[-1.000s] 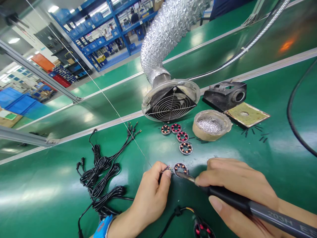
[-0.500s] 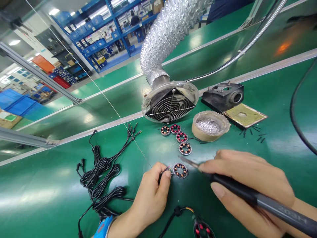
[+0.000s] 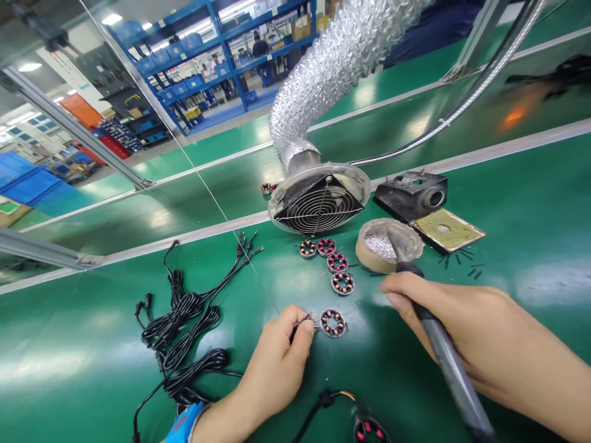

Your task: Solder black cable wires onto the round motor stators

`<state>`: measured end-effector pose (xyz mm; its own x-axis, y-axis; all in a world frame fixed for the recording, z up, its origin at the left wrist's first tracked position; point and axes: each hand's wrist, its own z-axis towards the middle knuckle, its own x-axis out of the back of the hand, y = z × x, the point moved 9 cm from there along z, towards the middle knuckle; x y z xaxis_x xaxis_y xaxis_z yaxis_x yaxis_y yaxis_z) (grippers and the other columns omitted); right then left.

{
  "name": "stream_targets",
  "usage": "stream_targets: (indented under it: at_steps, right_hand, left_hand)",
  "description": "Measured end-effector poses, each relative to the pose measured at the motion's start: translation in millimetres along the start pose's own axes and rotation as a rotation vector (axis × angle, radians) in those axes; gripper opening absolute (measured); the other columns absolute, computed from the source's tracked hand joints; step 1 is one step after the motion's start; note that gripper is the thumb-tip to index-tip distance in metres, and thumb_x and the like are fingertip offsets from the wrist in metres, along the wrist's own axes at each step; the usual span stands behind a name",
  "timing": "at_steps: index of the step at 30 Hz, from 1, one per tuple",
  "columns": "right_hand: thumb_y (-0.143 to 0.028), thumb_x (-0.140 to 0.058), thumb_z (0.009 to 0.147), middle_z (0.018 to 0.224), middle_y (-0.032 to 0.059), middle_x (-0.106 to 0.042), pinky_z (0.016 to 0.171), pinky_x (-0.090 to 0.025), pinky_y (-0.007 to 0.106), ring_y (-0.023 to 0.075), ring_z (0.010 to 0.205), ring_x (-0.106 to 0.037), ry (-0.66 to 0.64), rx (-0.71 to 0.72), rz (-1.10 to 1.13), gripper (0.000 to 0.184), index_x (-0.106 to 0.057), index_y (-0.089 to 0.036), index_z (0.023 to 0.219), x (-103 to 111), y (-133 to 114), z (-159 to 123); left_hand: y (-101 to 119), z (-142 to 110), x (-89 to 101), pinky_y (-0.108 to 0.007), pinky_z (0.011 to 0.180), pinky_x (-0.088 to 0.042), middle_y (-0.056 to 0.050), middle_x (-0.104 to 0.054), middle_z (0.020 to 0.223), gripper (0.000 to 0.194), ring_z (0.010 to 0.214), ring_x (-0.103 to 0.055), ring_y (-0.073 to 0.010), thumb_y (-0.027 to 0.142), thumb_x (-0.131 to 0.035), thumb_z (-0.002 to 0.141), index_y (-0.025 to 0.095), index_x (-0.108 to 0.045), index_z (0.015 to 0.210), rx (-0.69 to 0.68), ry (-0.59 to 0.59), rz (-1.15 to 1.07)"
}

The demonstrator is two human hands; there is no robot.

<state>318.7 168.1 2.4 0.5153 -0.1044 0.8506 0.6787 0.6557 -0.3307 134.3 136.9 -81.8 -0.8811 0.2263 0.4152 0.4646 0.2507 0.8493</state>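
My left hand (image 3: 282, 351) pinches thin wires (image 3: 308, 319) close to a round copper-wound stator (image 3: 333, 323) lying on the green bench. My right hand (image 3: 443, 320) is wrapped round a black soldering iron (image 3: 446, 360). The iron's tip end is inside a round tan bowl (image 3: 375, 258) holding silvery crumbs; the very tip is hard to make out. Beyond the left hand lie two more copper-wound stators (image 3: 343, 283) and two red-wound stators (image 3: 337, 263). Another red-wound stator (image 3: 369, 429) with a black cable sits at the bottom edge.
Coiled black cables (image 3: 184, 314) lie on the left. A fume extractor hood (image 3: 321, 206) on a silver duct (image 3: 314, 86) hangs over the bench's far side. A soldering iron stand (image 3: 410, 194) with a yellowish sponge tray (image 3: 449, 230) stands behind the bowl, near small black tube pieces (image 3: 475, 271).
My right hand has swung the soldering iron from beside the near stator up and right into the bowl. My left hand keeps its pinch, and the view has shifted slightly.
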Motion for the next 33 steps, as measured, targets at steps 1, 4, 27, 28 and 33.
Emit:
stream_targets:
  at_steps: [1, 4, 27, 28, 33]
  right_hand:
    - [-0.021, -0.046, 0.095, 0.063, -0.0031, -0.063, 0.047, -0.040, 0.023, 0.0131, 0.048, -0.059, 0.066, 0.039, 0.086, 0.009, -0.054, -0.023, 0.093, 0, -8, 3]
    - [-0.011, -0.049, 0.092, 0.072, -0.0003, -0.064, 0.057, -0.045, 0.022, 0.0127, 0.060, -0.057, 0.149, 0.175, 0.315, 0.011, -0.054, -0.021, 0.094, -15, -34, 10]
    - [-0.006, -0.044, 0.088, 0.071, -0.0027, -0.059, 0.057, -0.043, 0.022, 0.0115, 0.059, -0.053, 0.022, 0.179, 0.529, 0.017, -0.048, -0.022, 0.089, -50, -44, 8]
    - [-0.006, -0.044, 0.088, 0.070, -0.0031, -0.058, 0.056, -0.043, 0.022, 0.0113, 0.058, -0.052, 0.024, 0.190, 0.524, 0.017, -0.049, -0.022, 0.089, -49, -45, 9]
    - [-0.009, -0.050, 0.086, 0.074, -0.0010, -0.063, 0.057, -0.045, 0.024, 0.0135, 0.060, -0.053, 0.097, 0.204, 0.500, 0.016, -0.052, -0.022, 0.096, -42, -45, 12]
  left_hand:
    - [-3, 1, -1.6, -0.023, 0.050, -0.026, 0.007, -0.040, 0.059, 0.032, 0.051, -0.033, -0.0096, 0.045, -0.040, 0.094, 0.022, -0.041, 0.071, 0.028, -0.019, -0.045]
    - [-11, 3, -7.8, -0.022, 0.042, -0.021, 0.009, -0.039, 0.054, 0.038, 0.042, -0.029, -0.0067, 0.055, -0.045, 0.088, 0.022, -0.041, 0.071, 0.131, -0.080, -0.186]
    - [-17, 4, -0.2, -0.020, 0.048, -0.030, 0.002, -0.055, 0.057, 0.018, 0.050, -0.040, -0.0081, 0.033, -0.060, 0.064, 0.015, -0.062, 0.064, 0.195, -0.088, -0.280]
    - [-15, 4, -0.1, -0.021, 0.051, -0.033, 0.001, -0.057, 0.059, 0.019, 0.054, -0.043, -0.0096, 0.034, -0.061, 0.065, 0.015, -0.062, 0.065, 0.178, -0.082, -0.280]
    - [-7, 5, 4.0, -0.025, 0.061, -0.040, -0.002, -0.063, 0.067, 0.023, 0.064, -0.049, -0.0141, 0.036, -0.059, 0.072, 0.014, -0.067, 0.069, 0.107, -0.044, -0.160]
